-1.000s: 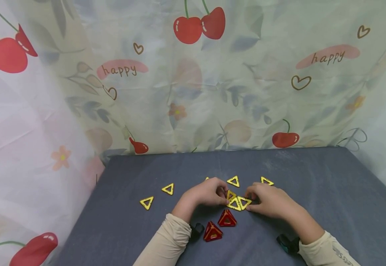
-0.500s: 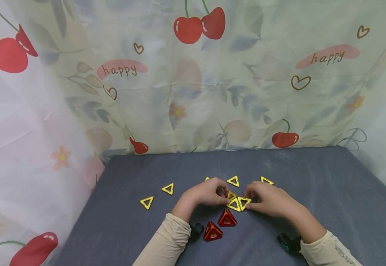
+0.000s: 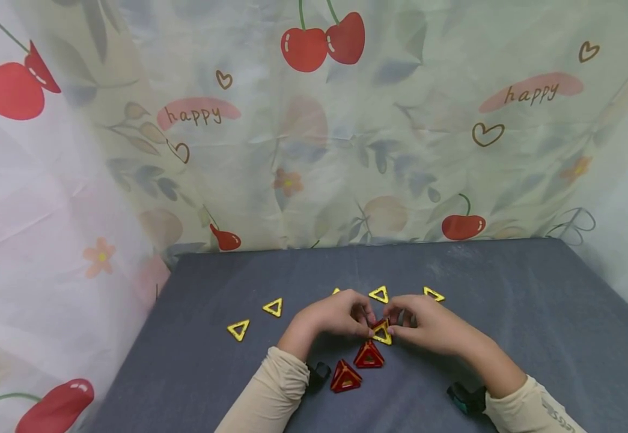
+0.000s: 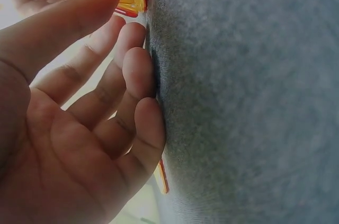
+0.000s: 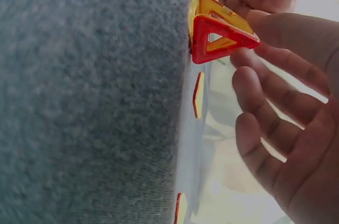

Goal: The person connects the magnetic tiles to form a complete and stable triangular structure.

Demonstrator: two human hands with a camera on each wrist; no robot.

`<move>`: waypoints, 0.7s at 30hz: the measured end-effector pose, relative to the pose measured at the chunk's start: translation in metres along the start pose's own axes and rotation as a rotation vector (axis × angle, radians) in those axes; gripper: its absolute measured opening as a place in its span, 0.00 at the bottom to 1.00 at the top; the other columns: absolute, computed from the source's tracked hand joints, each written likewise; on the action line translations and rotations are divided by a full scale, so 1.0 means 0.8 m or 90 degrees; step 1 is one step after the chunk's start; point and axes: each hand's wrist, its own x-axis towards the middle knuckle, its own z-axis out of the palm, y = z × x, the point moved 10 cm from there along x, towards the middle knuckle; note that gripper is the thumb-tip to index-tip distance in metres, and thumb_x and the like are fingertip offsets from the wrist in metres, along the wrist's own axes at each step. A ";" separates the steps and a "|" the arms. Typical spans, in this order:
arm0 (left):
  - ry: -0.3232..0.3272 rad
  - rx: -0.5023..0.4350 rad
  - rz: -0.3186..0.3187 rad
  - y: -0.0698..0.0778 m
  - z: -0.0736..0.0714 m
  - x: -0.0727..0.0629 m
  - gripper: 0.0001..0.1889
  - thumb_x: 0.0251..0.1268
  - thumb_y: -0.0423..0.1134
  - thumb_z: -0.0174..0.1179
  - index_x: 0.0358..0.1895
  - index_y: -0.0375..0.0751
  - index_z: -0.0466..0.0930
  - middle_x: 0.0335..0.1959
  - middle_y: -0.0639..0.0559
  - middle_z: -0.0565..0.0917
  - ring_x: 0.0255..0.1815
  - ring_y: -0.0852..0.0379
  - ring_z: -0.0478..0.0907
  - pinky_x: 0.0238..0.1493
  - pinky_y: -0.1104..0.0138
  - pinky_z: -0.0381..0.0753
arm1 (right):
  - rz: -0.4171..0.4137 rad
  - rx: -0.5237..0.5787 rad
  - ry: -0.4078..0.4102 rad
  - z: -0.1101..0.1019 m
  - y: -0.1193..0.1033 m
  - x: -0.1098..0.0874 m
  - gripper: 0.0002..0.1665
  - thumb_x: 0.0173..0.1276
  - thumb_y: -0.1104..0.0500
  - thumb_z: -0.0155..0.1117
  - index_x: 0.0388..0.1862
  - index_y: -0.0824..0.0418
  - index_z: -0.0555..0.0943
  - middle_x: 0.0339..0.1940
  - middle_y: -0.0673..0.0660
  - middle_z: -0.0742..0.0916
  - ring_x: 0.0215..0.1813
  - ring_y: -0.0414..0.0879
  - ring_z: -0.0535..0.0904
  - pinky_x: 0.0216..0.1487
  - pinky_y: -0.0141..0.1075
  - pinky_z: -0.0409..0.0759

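Between both hands stands a small pyramid of yellow-and-red triangular magnetic tiles (image 3: 387, 338), its faces tilted up against one another. My left hand (image 3: 337, 313) pinches its left side with thumb and fingertips. On the opposite side, my right hand (image 3: 432, 325) pinches it too; the right wrist view shows that thumb and index finger at the corner of the red-edged pyramid (image 5: 199, 46). Two finished-looking red pyramids, one nearer the hands (image 3: 360, 362) and one further forward (image 3: 338, 385), sit on the cloth just in front. Fingers partly hide the pyramid's back.
Loose flat yellow triangle tiles lie behind and to the left: a far left tile (image 3: 232, 328), another beside it (image 3: 267, 308), one behind the hands (image 3: 373, 294) and one at right (image 3: 428, 291). Another is mostly hidden behind my left hand. A grey cloth (image 3: 508, 300) covers the table.
The right hand has shifted left toward the left hand. The flat joined yellow tiles between them have folded up into a pyramid. The left hand has barely moved.
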 end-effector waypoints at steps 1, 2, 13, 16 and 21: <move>0.002 -0.003 -0.002 0.000 -0.001 0.000 0.06 0.66 0.34 0.74 0.43 0.40 0.87 0.32 0.52 0.88 0.29 0.62 0.81 0.32 0.70 0.79 | -0.004 0.004 0.002 -0.001 0.000 0.000 0.09 0.74 0.57 0.73 0.50 0.55 0.86 0.40 0.44 0.88 0.35 0.36 0.81 0.37 0.33 0.81; 0.003 -0.005 -0.002 0.000 -0.001 0.000 0.08 0.66 0.34 0.74 0.45 0.40 0.87 0.32 0.52 0.88 0.29 0.62 0.80 0.32 0.70 0.79 | -0.007 0.007 0.003 -0.002 -0.001 -0.001 0.09 0.74 0.57 0.73 0.51 0.55 0.86 0.40 0.44 0.88 0.36 0.36 0.81 0.37 0.33 0.82; -0.044 0.012 0.019 0.006 0.009 0.003 0.19 0.72 0.35 0.69 0.64 0.49 0.85 0.42 0.54 0.86 0.37 0.61 0.82 0.38 0.69 0.80 | 0.045 -0.083 0.080 -0.039 0.029 -0.012 0.11 0.73 0.55 0.74 0.51 0.54 0.86 0.47 0.51 0.87 0.37 0.37 0.78 0.39 0.35 0.80; -0.051 0.016 0.020 0.006 0.011 0.003 0.17 0.73 0.35 0.68 0.62 0.51 0.87 0.41 0.55 0.87 0.36 0.61 0.82 0.37 0.69 0.80 | 0.088 -0.131 0.103 -0.050 0.047 -0.018 0.16 0.72 0.54 0.75 0.54 0.58 0.86 0.50 0.55 0.86 0.39 0.39 0.78 0.39 0.38 0.79; -0.030 0.017 0.009 0.004 0.008 0.003 0.13 0.70 0.36 0.71 0.56 0.51 0.88 0.39 0.55 0.86 0.35 0.61 0.81 0.35 0.69 0.79 | 0.154 -0.195 0.118 -0.060 0.073 -0.025 0.29 0.70 0.49 0.76 0.65 0.61 0.83 0.59 0.62 0.84 0.53 0.55 0.84 0.49 0.54 0.84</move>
